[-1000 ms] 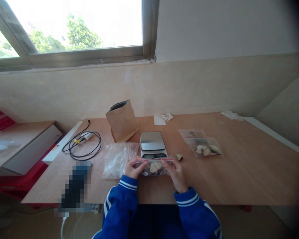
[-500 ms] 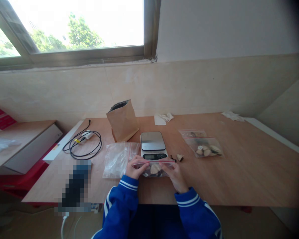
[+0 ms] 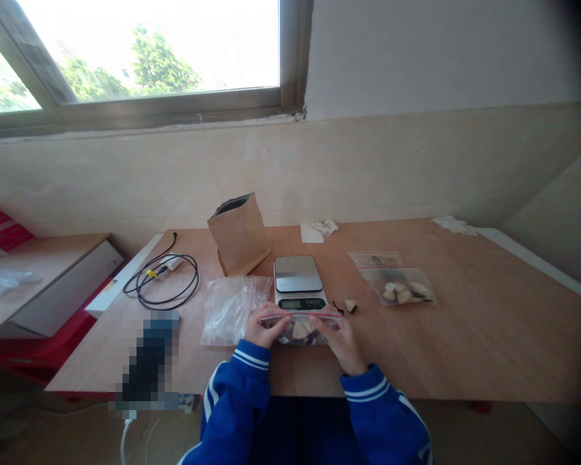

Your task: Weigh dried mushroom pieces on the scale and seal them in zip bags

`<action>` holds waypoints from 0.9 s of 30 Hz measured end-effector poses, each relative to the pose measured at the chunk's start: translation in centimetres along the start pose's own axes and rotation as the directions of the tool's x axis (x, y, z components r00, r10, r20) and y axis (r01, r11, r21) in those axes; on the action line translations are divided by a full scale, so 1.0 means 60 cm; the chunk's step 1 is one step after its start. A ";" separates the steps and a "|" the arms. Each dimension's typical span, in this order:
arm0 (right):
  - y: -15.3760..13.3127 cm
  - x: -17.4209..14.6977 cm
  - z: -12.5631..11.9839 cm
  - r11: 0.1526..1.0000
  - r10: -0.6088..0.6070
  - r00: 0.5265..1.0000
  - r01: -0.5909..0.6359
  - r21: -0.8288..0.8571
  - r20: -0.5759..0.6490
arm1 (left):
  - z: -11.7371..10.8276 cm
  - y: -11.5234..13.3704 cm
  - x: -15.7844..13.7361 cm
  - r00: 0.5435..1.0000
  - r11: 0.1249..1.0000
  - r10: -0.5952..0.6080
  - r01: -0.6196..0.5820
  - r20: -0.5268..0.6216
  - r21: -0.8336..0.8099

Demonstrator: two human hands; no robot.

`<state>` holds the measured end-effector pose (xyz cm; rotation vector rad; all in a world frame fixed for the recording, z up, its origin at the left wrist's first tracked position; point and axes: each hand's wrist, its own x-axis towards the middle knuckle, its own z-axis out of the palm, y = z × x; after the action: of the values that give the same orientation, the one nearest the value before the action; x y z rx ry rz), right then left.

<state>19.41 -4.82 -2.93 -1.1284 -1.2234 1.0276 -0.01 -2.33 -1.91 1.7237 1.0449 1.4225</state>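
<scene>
Both hands grip the top edge of a clear zip bag [image 3: 301, 331] with a red seal line and pale and dark dried pieces inside. My left hand [image 3: 262, 327] pinches the edge left of centre, thumb on the near side. My right hand [image 3: 337, 334] pinches it right of centre in the same way. Just beyond the bag stands a digital kitchen scale [image 3: 299, 278] with a bare metal plate. Beside my right hand lie a pale dried piece [image 3: 350, 305] and a small dark bit. Flat clear plastic bags [image 3: 230, 311] lie left of my left hand.
A brown kraft pouch [image 3: 241, 236] stands open behind the plastic bags. Filled zip bags [image 3: 401, 287] lie to the right. A coiled black cable [image 3: 162, 281] and a blurred-out dark object [image 3: 148, 361] are on the left. Crumpled paper [image 3: 325, 227] lies near the wall.
Hardly anything differs. Both hands keep their pinch on the zip bag's edge in nearly the same place; the whole view has shifted very slightly.
</scene>
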 end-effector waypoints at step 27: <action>-0.014 -0.003 0.004 0.990 -0.124 0.989 0.129 -0.065 0.075 | 0.005 0.025 0.004 0.997 1.000 0.029 -0.029 0.072 0.002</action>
<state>19.16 -5.13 -2.14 -1.0608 -1.3785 0.9413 0.54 -2.82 -0.55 1.7852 0.9875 1.3669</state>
